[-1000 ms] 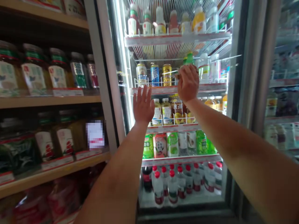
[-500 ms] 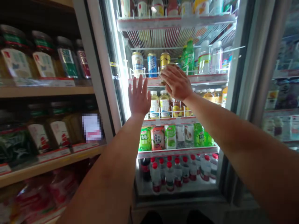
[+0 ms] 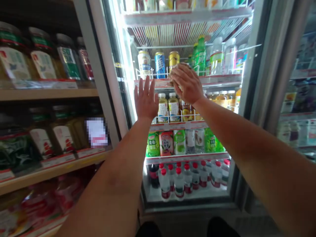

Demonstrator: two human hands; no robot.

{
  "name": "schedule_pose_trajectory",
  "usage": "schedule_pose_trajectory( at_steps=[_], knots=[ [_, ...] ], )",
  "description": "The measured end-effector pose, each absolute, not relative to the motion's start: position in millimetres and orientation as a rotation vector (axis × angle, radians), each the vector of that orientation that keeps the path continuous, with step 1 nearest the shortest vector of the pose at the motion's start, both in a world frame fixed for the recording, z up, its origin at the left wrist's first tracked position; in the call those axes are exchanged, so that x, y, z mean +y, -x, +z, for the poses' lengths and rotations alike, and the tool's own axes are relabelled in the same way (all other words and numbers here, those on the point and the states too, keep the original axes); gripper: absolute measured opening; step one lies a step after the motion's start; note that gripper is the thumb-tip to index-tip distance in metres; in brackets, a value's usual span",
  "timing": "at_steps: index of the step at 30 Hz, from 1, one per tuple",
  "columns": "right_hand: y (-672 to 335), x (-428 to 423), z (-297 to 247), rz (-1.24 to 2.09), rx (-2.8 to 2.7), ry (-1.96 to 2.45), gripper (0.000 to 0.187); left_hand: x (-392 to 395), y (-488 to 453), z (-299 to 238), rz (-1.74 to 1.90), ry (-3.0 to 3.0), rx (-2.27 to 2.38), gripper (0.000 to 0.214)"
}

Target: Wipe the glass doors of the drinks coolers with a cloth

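My left hand (image 3: pixel 146 102) is raised in front of the lit drinks fridge, its fingers stretched upward and spread, with nothing in it. It appears to lie flat on the glass door. To its right, my right hand (image 3: pixel 188 84) is closed over a crumpled, pale brownish cloth (image 3: pixel 179 86), mostly hidden under the palm and fingers. Behind the right hand are a gold can (image 3: pixel 174 58) and a green bottle (image 3: pixel 200 56). Bottles with white caps and pale labels (image 3: pixel 173 108) show between the hands, on the shelf below.
Shelves of large dark-lidded bottles (image 3: pixel 43 61) stand at the left. A steel door frame (image 3: pixel 274 65) runs up the right side. Red-capped bottles (image 3: pixel 179 182) fill the fridge bottom, under a shelf of green and red cartons (image 3: pixel 166 144). Two dark shoe tips (image 3: pixel 148 228) show at the lower edge.
The view has shifted slightly, so the shelves sit a little higher. Both hands keep nearly the same pose, the right still closed on the cloth.
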State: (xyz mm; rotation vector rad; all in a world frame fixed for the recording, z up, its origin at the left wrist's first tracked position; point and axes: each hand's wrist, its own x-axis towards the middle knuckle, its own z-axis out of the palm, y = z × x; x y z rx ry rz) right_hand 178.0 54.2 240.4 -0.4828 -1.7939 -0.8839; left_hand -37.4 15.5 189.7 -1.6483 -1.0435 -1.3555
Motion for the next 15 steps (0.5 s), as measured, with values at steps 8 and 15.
schedule_pose_trajectory(
  at_steps=[8, 15],
  knots=[
    [-184, 69, 241, -0.824, -1.564, 0.544, 0.053, 13, 36, 190, -1.398, 1.698, -1.049, 0.06],
    [-180, 60, 234, -0.795, -1.632, 0.583, 0.049, 14, 36, 190, -1.395, 1.699, -1.069, 0.059]
  ],
)
